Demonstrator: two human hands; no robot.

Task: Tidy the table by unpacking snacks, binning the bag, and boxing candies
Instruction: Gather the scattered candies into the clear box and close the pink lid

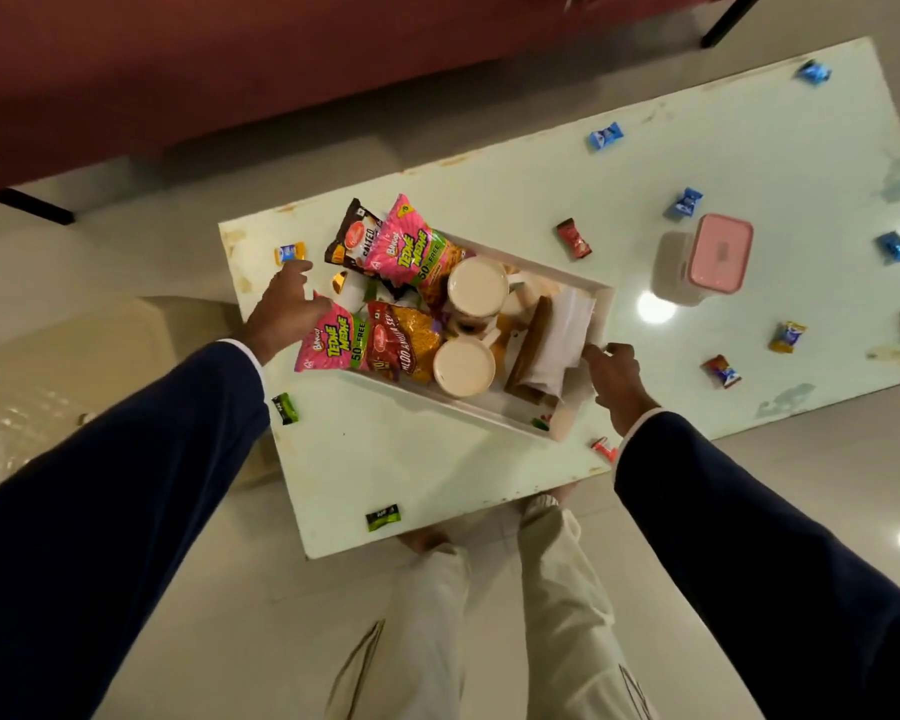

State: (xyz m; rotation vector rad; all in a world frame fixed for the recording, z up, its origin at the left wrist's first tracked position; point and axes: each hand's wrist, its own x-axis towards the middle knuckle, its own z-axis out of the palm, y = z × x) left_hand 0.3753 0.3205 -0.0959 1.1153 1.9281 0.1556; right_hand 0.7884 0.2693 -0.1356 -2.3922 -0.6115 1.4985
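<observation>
A white tray (pixel 468 407) sits on the pale green table (pixel 411 459), loaded with snack packets and two lidded cream cups (pixel 476 288). A pink packet (pixel 333 345) and an orange packet (pixel 404 337) lie at its near left end; a second pink packet (pixel 411 249) and a dark salted-nuts packet (pixel 352 231) lie behind. My left hand (pixel 284 309) rests on the tray's left end beside the pink packet, fingers spread. My right hand (pixel 617 384) grips the tray's right edge next to a white napkin (pixel 562 330). Wrapped candies lie scattered on the table, such as a red one (pixel 573 238).
A clear box with a pink lid (pixel 718 259) stands on the table to the right. Green candies (pixel 285 407) (pixel 383 517) lie near the front edge, blue ones (pixel 605 136) further back. A dark red sofa (pixel 230 59) is behind the table. My legs stand at the near edge.
</observation>
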